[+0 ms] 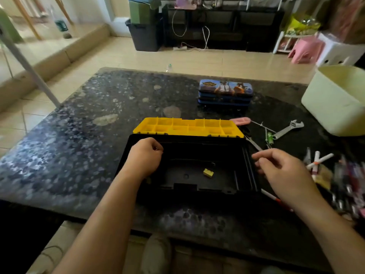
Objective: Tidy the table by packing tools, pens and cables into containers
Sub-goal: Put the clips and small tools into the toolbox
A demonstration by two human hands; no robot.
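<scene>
Left hand (145,155), loosely curled and empty, rests on the open black toolbox (189,175); right hand (284,171), half open and empty, hovers at its right edge. Beyond the right hand lies an adjustable wrench (286,130): rigid, probably heavy, best gripped mid-handle.

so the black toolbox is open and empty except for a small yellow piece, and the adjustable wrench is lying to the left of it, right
Not quite. In the head view the silver adjustable wrench lies on the dark speckled table to the right of the open black toolbox, not the left. The rest holds: the toolbox is open, and the only thing seen inside is a small yellow piece.
</scene>
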